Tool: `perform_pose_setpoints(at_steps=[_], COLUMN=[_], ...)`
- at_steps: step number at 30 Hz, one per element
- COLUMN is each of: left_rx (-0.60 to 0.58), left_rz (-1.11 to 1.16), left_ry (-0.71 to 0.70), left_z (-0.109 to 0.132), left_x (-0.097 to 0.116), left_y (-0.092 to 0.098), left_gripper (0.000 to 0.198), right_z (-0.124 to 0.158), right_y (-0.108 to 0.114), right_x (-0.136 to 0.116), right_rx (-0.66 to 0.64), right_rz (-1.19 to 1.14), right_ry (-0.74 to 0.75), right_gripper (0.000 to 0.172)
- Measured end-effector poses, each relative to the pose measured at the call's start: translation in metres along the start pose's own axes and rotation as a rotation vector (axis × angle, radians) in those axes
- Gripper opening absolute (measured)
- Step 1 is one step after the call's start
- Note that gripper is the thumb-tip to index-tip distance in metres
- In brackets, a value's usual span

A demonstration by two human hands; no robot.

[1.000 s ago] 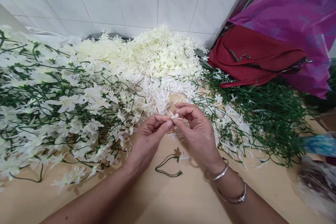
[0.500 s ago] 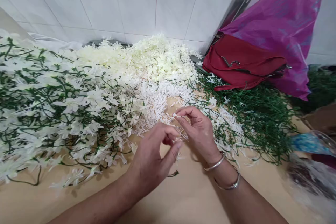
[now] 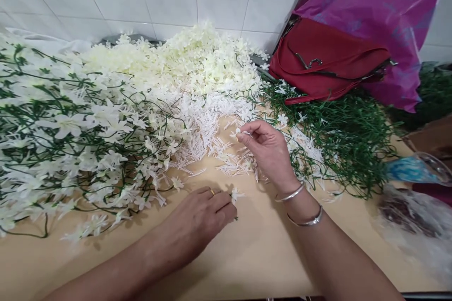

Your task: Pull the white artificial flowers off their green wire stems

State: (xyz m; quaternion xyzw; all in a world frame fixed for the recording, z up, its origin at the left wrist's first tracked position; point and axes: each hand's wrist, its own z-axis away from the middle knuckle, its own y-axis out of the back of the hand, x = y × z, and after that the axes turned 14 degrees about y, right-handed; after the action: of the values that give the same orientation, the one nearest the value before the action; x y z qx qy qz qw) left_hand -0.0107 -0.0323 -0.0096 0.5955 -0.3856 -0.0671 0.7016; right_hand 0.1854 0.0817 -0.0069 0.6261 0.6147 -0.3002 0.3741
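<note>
1. Flower sprig (image 3: pixel 236 194): small white star-shaped bloom with narrow petals on a thin dark-green stem; lying on the bare tabletop (image 3: pixel 247 254), touching the fingertips of the left hand (image 3: pixel 199 218), near the front edge of the scene.
2. Bloom turned away from the person and slightly to the right; long axis along the stem, running back beneath the left fingers, with only a short green end showing beside the hand and the rest hidden.
3. Left hand palm-down on the tabletop, fingers close together and bent over the stem; clamped on it or merely resting, not discernible.
4. Right hand (image 3: pixel 270 153) raised above the tabletop, thumb and forefinger pinched on a tiny white stamen piece (image 3: pixel 237 132), other fingers curled; two metal bangles (image 3: pixel 290 194) on the wrist. Hands well apart.
5. Loose heaps behind: white stamen heap (image 3: pixel 205 122) at centre, cream petals (image 3: pixel 197 61) against the tiled wall, flowered stems (image 3: pixel 70 136) at left, bare green stems (image 3: pixel 346 136) at right.
6. Containers: red bag (image 3: pixel 328 63), closed, contents hidden, leaning on a purple plastic bag (image 3: pixel 384 19) with nothing of its inside visible; clear plastic bag (image 3: pixel 413 225) at the right edge, dark contents too blurred to identify.
</note>
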Motion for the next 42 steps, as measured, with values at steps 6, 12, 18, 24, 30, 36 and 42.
perform_pose_setpoints(at_steps=[6,12,18,24,30,36,42], left_rx=[0.218,0.330,0.432,0.425,0.401,0.398,0.413], left_rz=[0.958,1.356,1.386,1.390,1.364,1.326,1.235], left_ry=[0.289,0.534,0.572,0.575,0.576,0.580,0.550], left_z=[-0.009,-0.016,-0.018,-0.017,-0.017,-0.017,-0.014], left_x=[-0.007,-0.016,-0.015,-0.014,-0.014,-0.014,-0.016], left_y=[0.004,0.003,0.001,0.005,0.006,0.005,-0.002], left_gripper=[0.011,0.020,0.021,0.019,0.020,0.023,0.018], right_z=[0.000,0.004,0.005,0.006,0.008,0.006,0.004], right_y=[-0.002,-0.003,-0.003,-0.005,-0.008,-0.010,-0.013], right_x=[-0.004,-0.009,-0.012,-0.017,-0.015,-0.019,-0.027], right_rx=[0.014,-0.227,-0.380,-0.369,-0.444,-0.489,-0.512], right_rz=[-0.095,-0.276,-0.470,-0.463,-0.407,-0.344,-0.261], right_ry=[-0.064,-0.326,-0.487,-0.511,-0.483,-0.489,-0.478], right_gripper=[0.015,0.028,0.027,0.025,0.024,0.032,0.037])
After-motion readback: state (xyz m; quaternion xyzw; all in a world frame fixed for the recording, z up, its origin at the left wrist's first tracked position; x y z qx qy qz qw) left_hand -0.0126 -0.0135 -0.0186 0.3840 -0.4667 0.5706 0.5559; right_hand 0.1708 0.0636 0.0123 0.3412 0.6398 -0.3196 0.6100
